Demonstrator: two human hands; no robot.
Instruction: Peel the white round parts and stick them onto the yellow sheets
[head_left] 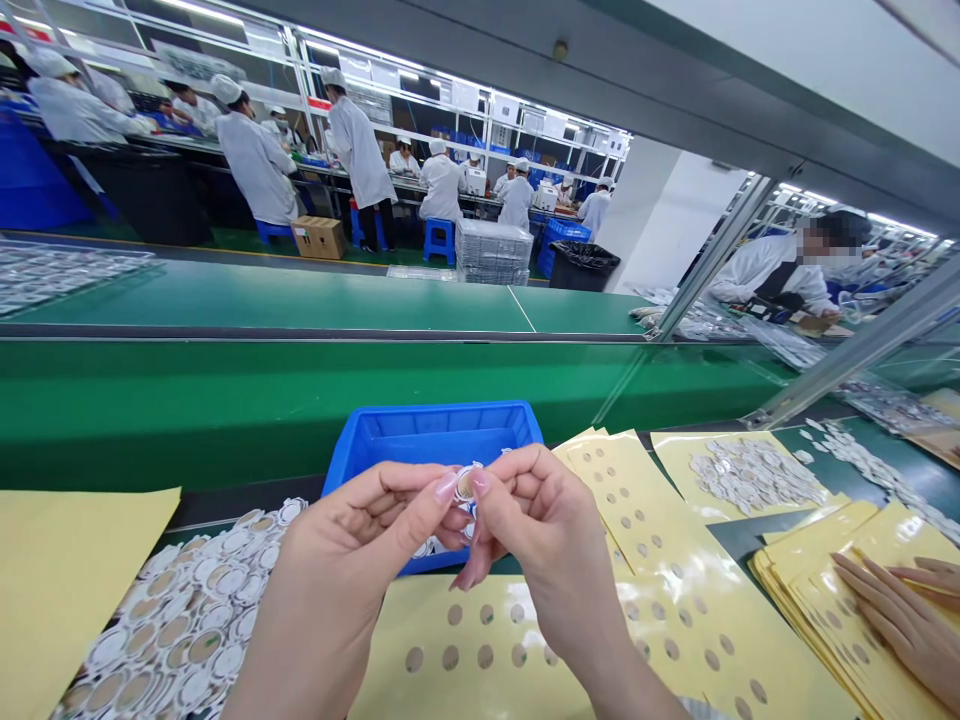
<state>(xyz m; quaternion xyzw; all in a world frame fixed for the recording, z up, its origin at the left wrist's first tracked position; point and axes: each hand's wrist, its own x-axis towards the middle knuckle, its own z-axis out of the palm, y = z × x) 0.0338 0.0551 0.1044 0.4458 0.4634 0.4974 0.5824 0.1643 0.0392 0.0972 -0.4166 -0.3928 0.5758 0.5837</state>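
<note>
Over the front of a blue plastic bin [442, 420], a small round white-rimmed disc [466, 485] is pinched between both my hands. My left hand [360, 550] grips its left side with thumb and fingertips. From the other side, my right hand [551, 530] closes thumb and fingers on it, partly covering it. More white-rimmed pieces [427, 547] show inside the bin, mostly hidden behind my hands. Beneath my hands lies a yellow sheet [435, 690] bearing rows of round grey-brown spots. A heap of similar round pieces [195, 610] lies beside my left forearm.
A plain yellow sheet [67, 580] lies far left. To the right are spotted yellow sheets [622, 470], a pile of small white pieces [750, 472], and another person's hands [892, 610] on stacked sheets. A metal post [712, 260] rises beyond; co-workers sit and stand behind.
</note>
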